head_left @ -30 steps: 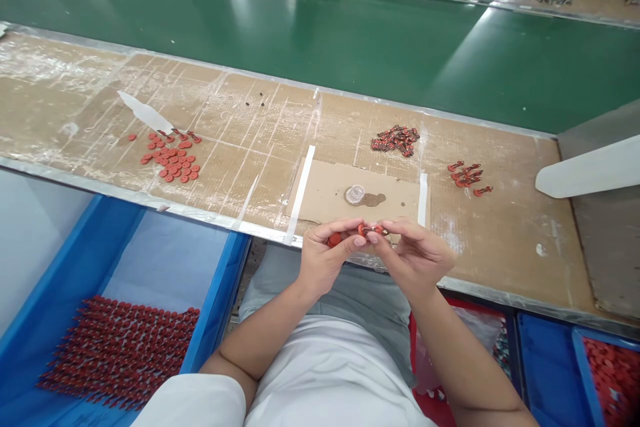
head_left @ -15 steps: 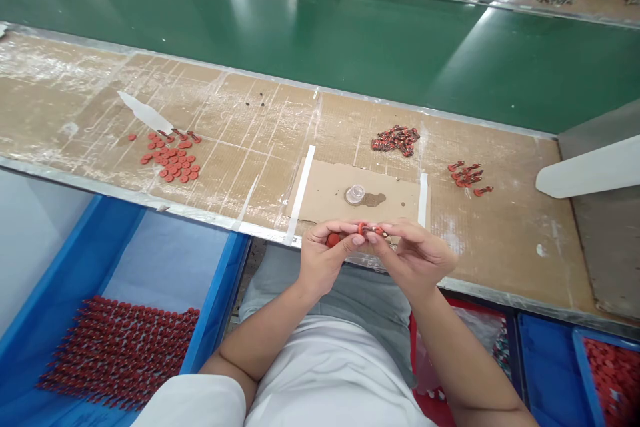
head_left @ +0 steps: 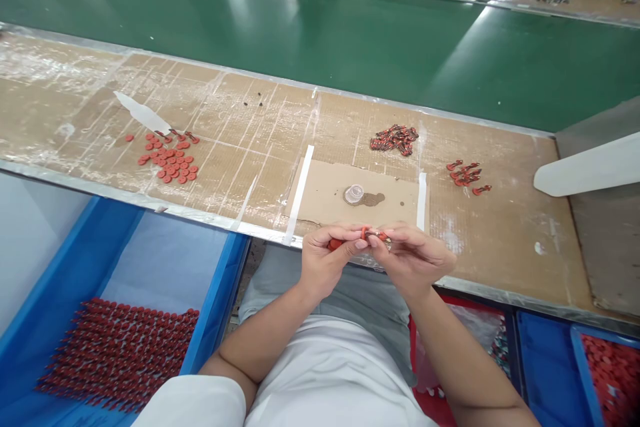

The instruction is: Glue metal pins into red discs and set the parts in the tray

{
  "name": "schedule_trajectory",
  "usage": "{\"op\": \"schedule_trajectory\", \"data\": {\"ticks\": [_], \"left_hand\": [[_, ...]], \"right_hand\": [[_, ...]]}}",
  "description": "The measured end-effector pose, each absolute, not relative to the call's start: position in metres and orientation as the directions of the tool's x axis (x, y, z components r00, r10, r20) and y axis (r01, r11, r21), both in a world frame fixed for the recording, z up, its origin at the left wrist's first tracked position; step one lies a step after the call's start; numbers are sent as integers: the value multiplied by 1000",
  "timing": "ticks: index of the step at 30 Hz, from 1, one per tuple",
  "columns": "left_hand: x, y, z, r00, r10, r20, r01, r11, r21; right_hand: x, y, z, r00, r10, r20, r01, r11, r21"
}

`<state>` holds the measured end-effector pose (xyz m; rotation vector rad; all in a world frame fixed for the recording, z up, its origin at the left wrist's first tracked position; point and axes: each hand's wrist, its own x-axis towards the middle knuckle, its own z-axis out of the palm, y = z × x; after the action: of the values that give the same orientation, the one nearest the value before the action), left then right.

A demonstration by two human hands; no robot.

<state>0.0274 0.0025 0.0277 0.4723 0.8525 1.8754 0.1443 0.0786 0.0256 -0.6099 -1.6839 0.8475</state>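
Observation:
My left hand (head_left: 327,257) pinches a red disc (head_left: 364,233) between thumb and fingertips, and a second red disc (head_left: 335,243) is tucked in its curled fingers. My right hand (head_left: 415,257) is closed on a small red-and-black part with shiny bits (head_left: 384,237), held against the pinched disc. Both hands meet over the bench's front edge. Just beyond them, a small clear cup (head_left: 354,194) stands on a taped cardboard sheet (head_left: 320,197), beside a dark wet stain. Fingers hide much of the two parts.
Loose red discs (head_left: 173,163) lie on the bench at left. A pile of red-and-black parts (head_left: 395,139) and several disc-and-part assemblies (head_left: 465,173) lie to the right. A blue bin (head_left: 160,247) at lower left holds rows of assemblies (head_left: 120,353). A green belt (head_left: 300,40) runs behind.
My hands stay together with only slight finger movement around the disc and the red-and-black part. The disc in my left hand's curled fingers shows less. The view shifts slightly.

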Motion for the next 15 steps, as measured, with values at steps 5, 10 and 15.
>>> {"op": "schedule_trajectory", "data": {"ticks": [5, 10, 15], "left_hand": [[27, 3, 27, -441, 897, -31, -607, -273, 746], [27, 4, 28, -470, 881, -44, -569, -265, 778], [26, 6, 27, -466, 883, -61, -574, -249, 780]], "right_hand": [[143, 78, 28, -254, 776, 578, -14, 595, -804], [138, 77, 30, -217, 798, 563, -103, 555, -826], [137, 76, 26, -197, 820, 537, -143, 517, -844]]}}
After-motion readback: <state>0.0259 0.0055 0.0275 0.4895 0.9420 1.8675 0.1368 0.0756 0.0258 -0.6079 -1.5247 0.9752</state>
